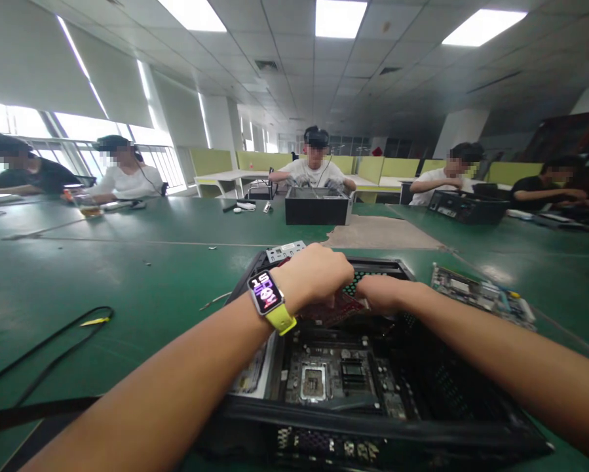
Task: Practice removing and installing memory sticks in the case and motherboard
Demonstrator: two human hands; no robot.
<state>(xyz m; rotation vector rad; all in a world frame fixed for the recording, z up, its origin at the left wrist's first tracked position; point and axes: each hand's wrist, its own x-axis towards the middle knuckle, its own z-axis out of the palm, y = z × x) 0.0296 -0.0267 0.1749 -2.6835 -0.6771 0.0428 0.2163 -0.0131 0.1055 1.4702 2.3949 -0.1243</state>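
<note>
A black computer case (397,423) lies open on the table before me, with a motherboard (294,390) and its bare processor socket showing inside. Over the far part of the case, a red circuit board (334,312) sits between my hands, partly covered by them. My left hand (318,275), wearing a watch with a yellow-green strap, curls down over the board's left side, its fingertips mostly hidden. From the right, my right hand (385,294) pinches the board's edge with bent fingers. Whether the board touches the case beneath is hidden.
A loose circuit board (481,295) lies right of the case. Black cable (53,341) loops at the left. Across the green table (176,269), a person works at another case (318,206); other people sit at both sides. A cup (88,206) stands far left.
</note>
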